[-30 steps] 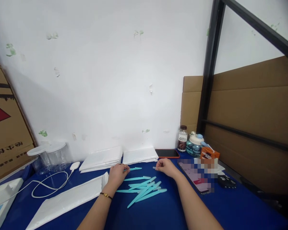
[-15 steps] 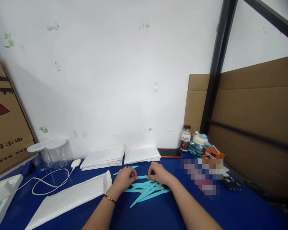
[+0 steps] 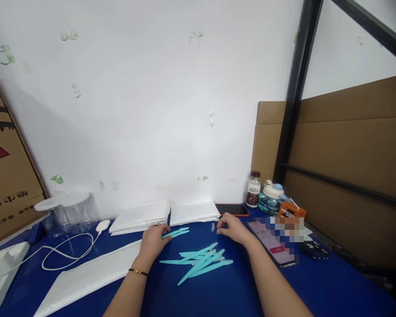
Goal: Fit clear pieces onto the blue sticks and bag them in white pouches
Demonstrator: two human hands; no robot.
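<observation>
head view: left hand (image 3: 153, 242) pinched narrow on paired teal sticks (image 3: 181, 233), centre frame. right hand (image 3: 233, 229) narrow, contents unclear, beside small clear piece (image 3: 213, 226). teal pile (image 3: 198, 267) lower centre. seemingly setting sticks apart; another pick would need a fine pinch.

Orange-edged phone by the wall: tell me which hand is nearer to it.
Right. The right hand is just in front of the orange-edged phone; the left hand is farther off, to the phone's left, with its fingers at two teal sticks.
</observation>
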